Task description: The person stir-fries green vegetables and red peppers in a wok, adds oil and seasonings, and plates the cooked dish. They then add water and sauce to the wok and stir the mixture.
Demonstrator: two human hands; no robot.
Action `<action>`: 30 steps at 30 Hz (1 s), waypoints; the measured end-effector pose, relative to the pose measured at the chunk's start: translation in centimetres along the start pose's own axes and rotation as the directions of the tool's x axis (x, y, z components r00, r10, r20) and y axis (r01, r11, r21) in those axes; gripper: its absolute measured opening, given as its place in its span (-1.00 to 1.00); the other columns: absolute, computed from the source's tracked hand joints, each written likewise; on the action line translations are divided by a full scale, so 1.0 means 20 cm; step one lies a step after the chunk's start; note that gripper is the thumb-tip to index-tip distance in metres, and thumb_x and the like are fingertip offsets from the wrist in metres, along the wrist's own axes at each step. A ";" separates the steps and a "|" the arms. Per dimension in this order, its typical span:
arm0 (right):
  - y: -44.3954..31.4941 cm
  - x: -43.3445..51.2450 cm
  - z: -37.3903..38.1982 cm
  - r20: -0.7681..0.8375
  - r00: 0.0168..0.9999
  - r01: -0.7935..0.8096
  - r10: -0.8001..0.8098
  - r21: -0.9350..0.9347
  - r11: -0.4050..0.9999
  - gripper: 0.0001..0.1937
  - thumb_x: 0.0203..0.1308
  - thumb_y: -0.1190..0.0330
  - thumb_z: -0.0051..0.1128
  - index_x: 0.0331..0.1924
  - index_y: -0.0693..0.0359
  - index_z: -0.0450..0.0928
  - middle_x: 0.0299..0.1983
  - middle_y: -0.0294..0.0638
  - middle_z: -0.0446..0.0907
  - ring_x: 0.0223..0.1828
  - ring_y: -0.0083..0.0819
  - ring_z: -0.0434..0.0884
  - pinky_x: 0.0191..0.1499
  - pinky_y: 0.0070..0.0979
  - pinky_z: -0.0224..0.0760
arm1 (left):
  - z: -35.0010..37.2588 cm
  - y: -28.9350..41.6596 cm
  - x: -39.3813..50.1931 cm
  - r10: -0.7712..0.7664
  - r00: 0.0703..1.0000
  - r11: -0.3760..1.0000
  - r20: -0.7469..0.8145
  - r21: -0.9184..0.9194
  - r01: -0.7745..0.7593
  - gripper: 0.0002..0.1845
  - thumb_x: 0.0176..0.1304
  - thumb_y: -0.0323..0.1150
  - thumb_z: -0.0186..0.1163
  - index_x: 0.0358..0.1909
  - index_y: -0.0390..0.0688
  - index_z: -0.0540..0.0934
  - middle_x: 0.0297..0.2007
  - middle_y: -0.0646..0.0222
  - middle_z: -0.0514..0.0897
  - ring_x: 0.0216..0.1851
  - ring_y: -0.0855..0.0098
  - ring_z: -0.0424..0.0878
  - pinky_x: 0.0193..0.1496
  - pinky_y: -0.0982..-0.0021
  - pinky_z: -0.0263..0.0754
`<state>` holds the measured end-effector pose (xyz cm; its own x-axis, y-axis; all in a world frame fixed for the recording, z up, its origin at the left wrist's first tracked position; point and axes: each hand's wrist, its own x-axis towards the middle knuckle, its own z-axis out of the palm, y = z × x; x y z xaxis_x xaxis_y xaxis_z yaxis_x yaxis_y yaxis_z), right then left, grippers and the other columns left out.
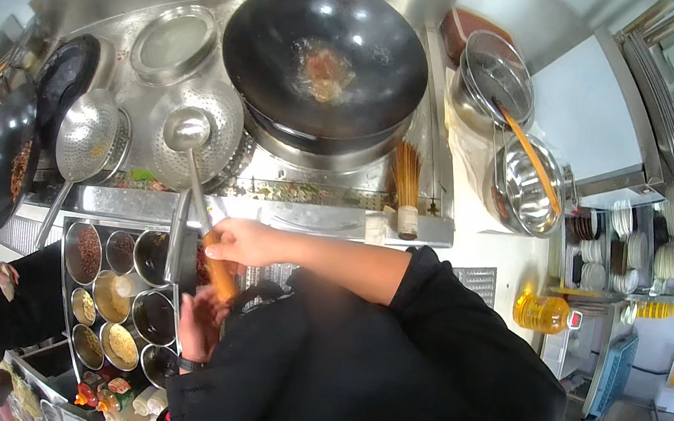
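Observation:
My right hand (245, 242) is wrapped around the wooden handle of a steel ladle (188, 129). The ladle's bowl hangs over or rests in a large perforated strainer (170, 149); which one is not plain. Below the right hand, my left hand (201, 321) has its thumb and fingers apart near the end of the ladle handle. Whether it touches the handle cannot be told. A wide black wok (372, 82) sits on the stove beyond my hands, with a small pool of reddish-brown, oily liquid (326, 75) at its bottom.
Round metal containers of seasonings (120, 345) and squeeze bottles (124, 402) stand at left. A second strainer (89, 125) and another wok (12, 156) lie beyond. Right of the stove are a bamboo brush (407, 189), steel bowl (528, 189) and oil bottle (540, 313). Another person's hand (5, 275) shows far left.

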<state>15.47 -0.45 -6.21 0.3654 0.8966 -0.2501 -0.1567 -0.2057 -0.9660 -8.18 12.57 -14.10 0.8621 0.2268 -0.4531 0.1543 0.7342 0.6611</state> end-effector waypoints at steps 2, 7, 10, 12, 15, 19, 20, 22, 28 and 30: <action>0.07 -0.07 -0.08 0.084 0.996 0.005 -0.004 -0.003 1.000 -0.68 0.34 0.21 0.21 -0.05 0.33 0.58 -0.42 -0.28 0.63 -0.42 -0.48 0.64 -0.30 -0.48 0.56 | 0.23 0.09 -0.01 -0.064 0.997 0.983 0.043 -0.167 0.070 -0.28 0.45 0.21 -0.04 0.30 -0.24 0.38 0.00 0.14 0.64 0.04 0.21 0.61 0.11 0.25 0.52; 0.14 -0.58 -0.68 -0.713 0.695 -0.493 0.098 -0.372 0.787 -0.44 0.26 0.06 0.21 0.20 0.28 0.49 0.02 0.10 0.64 -0.01 -0.10 0.67 0.02 -0.17 0.53 | 0.37 0.18 -0.03 -0.048 0.988 0.992 0.144 -0.107 0.064 -0.40 0.37 -0.04 0.20 0.32 -0.10 0.32 -0.16 0.32 0.55 -0.23 0.40 0.55 -0.22 0.36 0.51; 0.30 -0.91 -0.87 -0.831 0.529 -0.817 0.174 -0.443 0.370 -0.24 0.19 -0.06 0.19 0.34 0.28 0.31 0.18 0.17 0.51 0.19 0.01 0.55 0.15 -0.11 0.45 | 0.26 0.16 -0.01 -0.054 0.998 0.966 0.028 -0.251 0.059 -0.50 0.42 -0.10 0.15 0.23 -0.20 0.39 -0.13 0.30 0.56 -0.24 0.41 0.54 -0.22 0.42 0.48; 0.49 -1.01 -0.89 -0.850 0.501 -0.827 0.164 -0.414 0.381 -0.21 0.17 -0.04 0.20 0.38 0.29 0.26 0.15 0.22 0.53 0.15 0.06 0.57 0.15 -0.09 0.44 | 0.19 0.14 0.04 -0.131 0.980 0.870 -0.150 -0.491 0.041 -0.54 0.47 -0.10 0.08 0.16 -0.29 0.43 -0.11 0.29 0.58 -0.25 0.43 0.53 -0.20 0.46 0.52; 0.72 -1.06 -0.91 -0.862 0.492 -0.735 0.120 -0.337 0.589 -0.23 0.20 0.09 0.17 0.42 0.32 0.20 0.12 0.23 0.55 0.09 0.10 0.60 0.13 -0.10 0.45 | 0.11 0.10 0.08 -0.134 0.966 0.868 -0.223 -0.497 0.006 -0.51 0.49 -0.10 0.02 0.19 -0.33 0.43 0.02 0.22 0.63 -0.14 0.40 0.61 -0.16 0.47 0.59; 0.64 -1.19 -0.98 -0.920 0.382 -0.157 0.091 0.033 0.987 -0.33 0.23 0.49 -0.01 0.46 0.33 0.13 0.11 0.02 0.58 -0.05 -0.19 0.66 0.02 -0.36 0.54 | 0.06 0.00 0.03 -0.136 0.963 0.884 -0.234 -0.467 0.011 -0.43 0.44 0.06 -0.02 0.13 -0.27 0.52 0.00 0.19 0.65 -0.09 0.27 0.65 -0.11 0.35 0.61; 0.53 -1.24 -0.99 -0.911 0.412 -0.039 -0.010 -0.029 0.999 -0.33 0.22 0.55 -0.04 0.47 0.31 0.13 0.09 -0.05 0.57 -0.12 -0.32 0.64 -0.09 -0.45 0.55 | 0.04 -0.03 0.01 -0.136 0.964 0.871 -0.230 -0.492 0.005 -0.44 0.44 0.07 -0.02 0.11 -0.24 0.53 0.01 0.18 0.65 -0.07 0.24 0.65 -0.10 0.33 0.61; 0.25 -1.27 -1.02 -0.868 0.492 0.090 -0.071 -0.030 0.995 -0.32 0.22 0.61 -0.09 0.49 0.27 0.13 0.08 -0.11 0.56 -0.23 -0.46 0.61 -0.29 -0.56 0.54 | 0.01 -0.11 -0.03 -0.142 0.938 0.881 -0.317 -0.473 -0.027 -0.44 0.45 0.08 -0.04 0.09 -0.24 0.54 -0.01 0.18 0.67 -0.06 0.24 0.65 -0.09 0.32 0.61; -0.35 -0.57 -1.23 -0.458 0.888 -0.023 -0.039 -0.128 0.992 -0.44 0.34 0.45 0.08 0.43 0.23 0.28 -0.15 -0.15 0.63 -0.48 -0.51 0.58 -0.55 -0.59 0.43 | -0.26 -0.48 -0.18 -0.203 0.811 0.912 -0.549 -0.408 -0.048 -0.53 0.45 0.05 0.00 -0.02 -0.19 0.53 -0.04 0.17 0.69 -0.12 0.24 0.68 -0.09 0.28 0.62; -0.31 -0.21 -1.27 -0.305 0.951 -0.116 0.049 -0.206 0.972 -0.47 0.34 0.37 0.15 0.38 0.24 0.37 -0.23 -0.19 0.64 -0.51 -0.51 0.58 -0.56 -0.56 0.42 | -0.39 -0.67 -0.29 -0.232 0.712 0.935 -0.662 -0.354 -0.025 -0.56 0.46 0.04 0.00 -0.04 -0.16 0.52 -0.05 0.17 0.69 -0.11 0.24 0.68 -0.09 0.29 0.61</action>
<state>38.23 -12.96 -0.72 0.6199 0.7229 -0.3053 -0.0059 -0.3848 -0.9230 -19.04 6.37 -25.04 0.2587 0.4152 -0.8722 -0.0477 0.9073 0.4177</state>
